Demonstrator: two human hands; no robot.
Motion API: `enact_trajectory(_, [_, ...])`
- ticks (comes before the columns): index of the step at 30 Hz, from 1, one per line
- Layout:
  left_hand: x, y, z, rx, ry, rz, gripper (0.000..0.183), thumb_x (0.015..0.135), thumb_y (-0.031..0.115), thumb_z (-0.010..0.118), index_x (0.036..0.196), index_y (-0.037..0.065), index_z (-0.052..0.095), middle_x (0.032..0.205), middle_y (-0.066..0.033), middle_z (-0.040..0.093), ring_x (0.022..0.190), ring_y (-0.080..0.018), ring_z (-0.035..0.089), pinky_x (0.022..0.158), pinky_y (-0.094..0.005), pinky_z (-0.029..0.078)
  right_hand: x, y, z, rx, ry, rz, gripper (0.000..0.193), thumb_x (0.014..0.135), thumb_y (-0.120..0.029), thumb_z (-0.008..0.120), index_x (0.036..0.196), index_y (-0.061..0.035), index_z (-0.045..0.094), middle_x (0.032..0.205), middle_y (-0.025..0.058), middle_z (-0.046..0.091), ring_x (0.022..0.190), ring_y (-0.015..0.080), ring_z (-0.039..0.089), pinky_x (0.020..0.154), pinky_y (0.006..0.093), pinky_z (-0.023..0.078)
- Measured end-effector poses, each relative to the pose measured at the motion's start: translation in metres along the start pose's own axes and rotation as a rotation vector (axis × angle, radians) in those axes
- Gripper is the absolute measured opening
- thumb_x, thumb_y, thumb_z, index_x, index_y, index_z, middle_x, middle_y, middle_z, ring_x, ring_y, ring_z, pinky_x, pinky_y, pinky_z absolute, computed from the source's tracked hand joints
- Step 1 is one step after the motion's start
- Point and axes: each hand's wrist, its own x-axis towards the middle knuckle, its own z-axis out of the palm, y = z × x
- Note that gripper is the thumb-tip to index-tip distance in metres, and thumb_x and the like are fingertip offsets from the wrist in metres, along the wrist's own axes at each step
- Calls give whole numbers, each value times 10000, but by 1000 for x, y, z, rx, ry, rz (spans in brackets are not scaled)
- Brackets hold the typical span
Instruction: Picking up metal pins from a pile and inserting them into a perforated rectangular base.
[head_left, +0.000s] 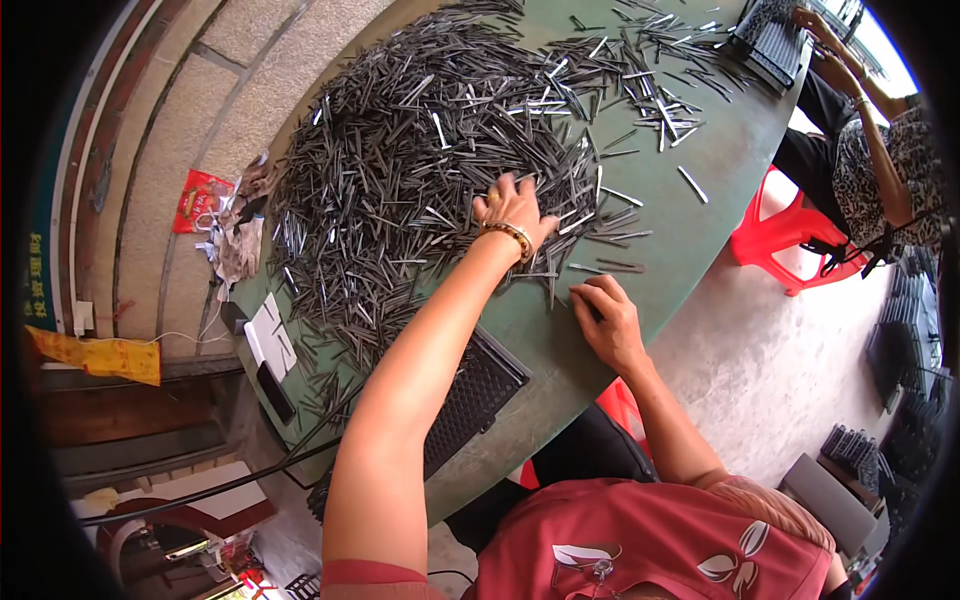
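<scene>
A large heap of slim dark strips point(370, 170), some shiny, covers much of the green table point(690, 230). My left hand point(513, 212) rests on the right part of the heap, fingers spread and slightly blurred; a ring and a beaded bracelet are on it. No strip shows gripped in it. At the table's near right edge, my right hand point(607, 318) is closed with its fingers curled in. Whatever it may hold is hidden. A loose strip point(588, 268) lies just beyond its fingertips. Below my left forearm sits a black perforated tray point(480, 385), partly covered by the arm.
Scattered strips point(690, 185) lie to the right of the heap. At the far right, another person's hands point(825, 35) are at a black basket point(770, 40), near a red stool point(795, 235). A white card point(268, 335) and a dark phone-like object point(275, 390) lie at the left edge.
</scene>
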Motion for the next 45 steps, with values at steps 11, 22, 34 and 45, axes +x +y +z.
enact_trajectory(11, [29, 6, -7, 144, -96, -175, 1083, 564, 688, 707, 1287, -56, 397, 1295, -180, 426, 1248, -309, 371, 1023, -441, 293, 0, -1, -1, 16, 27, -4, 117, 789, -8, 653, 905, 2, 642, 867, 114, 577, 758, 268, 594, 667, 334, 482])
enact_trajectory(22, [40, 7, 1, -33, -1, -324, 961, 572, 527, 817, 1259, -10, 412, 1274, -203, 394, 1208, -365, 413, 979, -449, 366, 0, 1, -1, 25, 40, -17, 108, 778, 4, 660, 883, 7, 635, 847, 111, 573, 748, 264, 588, 656, 335, 478])
enact_trajectory(34, [25, 11, 29, 159, 104, -236, 527, 751, 390, 724, 1112, 40, 565, 1157, -125, 533, 1175, -279, 428, 994, -421, 291, 1, -1, -2, 39, 31, -13, 113, 782, 2, 658, 892, 8, 634, 868, 115, 576, 760, 267, 592, 660, 335, 481])
enact_trajectory(45, [38, 10, 10, 232, -129, -144, 303, 918, 167, 417, 1110, 23, 601, 1158, -146, 590, 1107, -273, 534, 945, -411, 319, 0, 0, -3, 43, 27, -9, 115, 791, -3, 654, 905, 10, 639, 867, 113, 575, 743, 258, 591, 649, 325, 478])
